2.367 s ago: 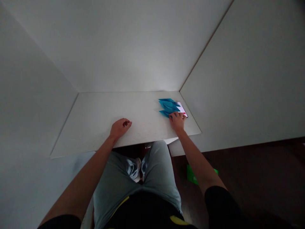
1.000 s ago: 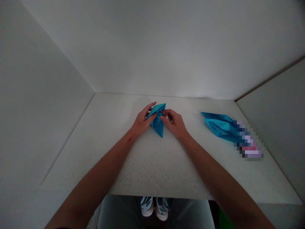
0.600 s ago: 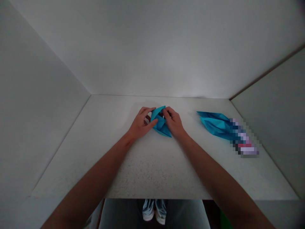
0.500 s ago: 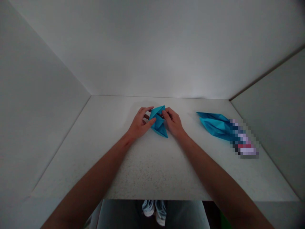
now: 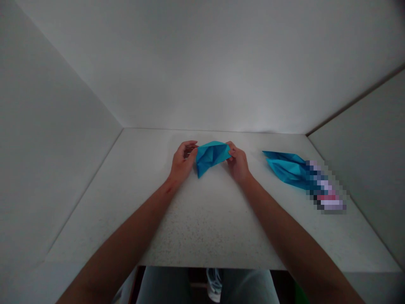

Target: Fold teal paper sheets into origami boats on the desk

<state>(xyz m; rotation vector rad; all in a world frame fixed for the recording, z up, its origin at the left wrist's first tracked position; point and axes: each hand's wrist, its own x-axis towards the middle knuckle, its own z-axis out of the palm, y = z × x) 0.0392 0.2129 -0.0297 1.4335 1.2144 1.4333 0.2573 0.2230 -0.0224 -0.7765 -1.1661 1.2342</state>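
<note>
R hand (image 5: 238,161) pinches R end of blue folded paper (image 5: 211,153), nr surface's (image 5: 202,228) back edge, approx. mid-width. L hand (image 5: 182,161) at its L end, fingers part-curled; can't tell if gripping. Other blue pcs (image 5: 288,172) lie twd R edge, by pixelated item (image 5: 330,204).

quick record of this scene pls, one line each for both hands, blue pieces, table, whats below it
left hand: thumb at left end of folded blue piece
right hand: pinching its right end
table: white, speckled near front edge
other blue pieces: on table, right side, partly pixelated
below: legs, shoe
</note>
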